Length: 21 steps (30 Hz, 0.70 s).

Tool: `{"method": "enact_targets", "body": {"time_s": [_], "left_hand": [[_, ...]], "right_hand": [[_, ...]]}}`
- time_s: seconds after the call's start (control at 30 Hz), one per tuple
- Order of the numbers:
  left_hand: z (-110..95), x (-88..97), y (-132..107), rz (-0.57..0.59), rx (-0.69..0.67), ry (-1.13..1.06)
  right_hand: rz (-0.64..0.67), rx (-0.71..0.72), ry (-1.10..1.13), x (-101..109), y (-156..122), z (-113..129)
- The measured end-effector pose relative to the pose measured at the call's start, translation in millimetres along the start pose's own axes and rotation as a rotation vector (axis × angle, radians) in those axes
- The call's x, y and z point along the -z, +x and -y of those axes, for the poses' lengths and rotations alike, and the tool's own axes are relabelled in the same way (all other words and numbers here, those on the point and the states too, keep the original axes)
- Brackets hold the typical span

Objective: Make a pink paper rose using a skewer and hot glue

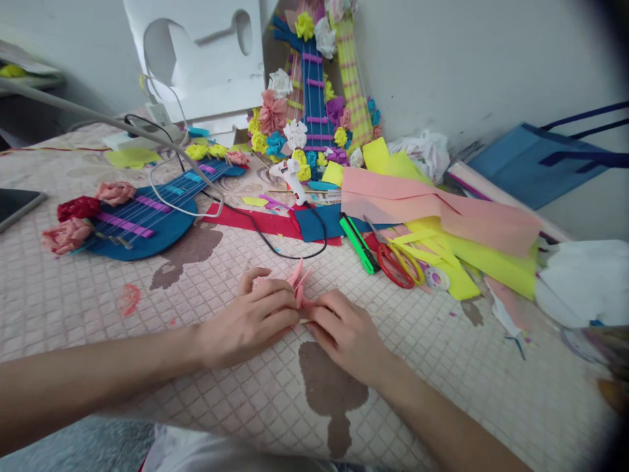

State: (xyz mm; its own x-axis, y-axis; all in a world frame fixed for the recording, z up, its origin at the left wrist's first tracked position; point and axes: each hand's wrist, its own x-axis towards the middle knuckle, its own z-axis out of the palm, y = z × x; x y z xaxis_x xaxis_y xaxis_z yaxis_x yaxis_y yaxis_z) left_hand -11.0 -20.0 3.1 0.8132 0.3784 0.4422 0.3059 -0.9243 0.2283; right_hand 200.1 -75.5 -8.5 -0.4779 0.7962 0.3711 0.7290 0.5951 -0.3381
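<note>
Between my two hands is a small pink paper flower (pixel 301 283), its petals pointing up and away from me. My left hand (pixel 260 313) has its fingers curled round the flower's left side. At its base, my right hand (pixel 341 331) pinches the pink paper between thumb and fingers. A thin pale stick seems to show under the fingertips, mostly hidden. Both hands are just above the patterned tablecloth (pixel 206 400). Farther off lie a green box cutter (pixel 358 242) and red-and-yellow-handled scissors (pixel 396 259), to the right of the hands.
A white glue gun (pixel 289 176) with a black cord stands behind the hands. At left lies a blue guitar shape (pixel 147 219) with paper roses. Pink crepe paper (pixel 437 203) and yellow sheets (pixel 466 269) are piled at right. A tape roll (pixel 436 278) sits beside the scissors.
</note>
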Motion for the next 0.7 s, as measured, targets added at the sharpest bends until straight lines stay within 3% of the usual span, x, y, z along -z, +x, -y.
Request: {"method": "enact_targets", "body": {"time_s": [0.7], "left_hand": [[-0.5,-0.9,0.4,-0.023,-0.04,0.053]], "right_hand": [[0.014,0.014,0.019,-1.6,2.0,4.7]]}}
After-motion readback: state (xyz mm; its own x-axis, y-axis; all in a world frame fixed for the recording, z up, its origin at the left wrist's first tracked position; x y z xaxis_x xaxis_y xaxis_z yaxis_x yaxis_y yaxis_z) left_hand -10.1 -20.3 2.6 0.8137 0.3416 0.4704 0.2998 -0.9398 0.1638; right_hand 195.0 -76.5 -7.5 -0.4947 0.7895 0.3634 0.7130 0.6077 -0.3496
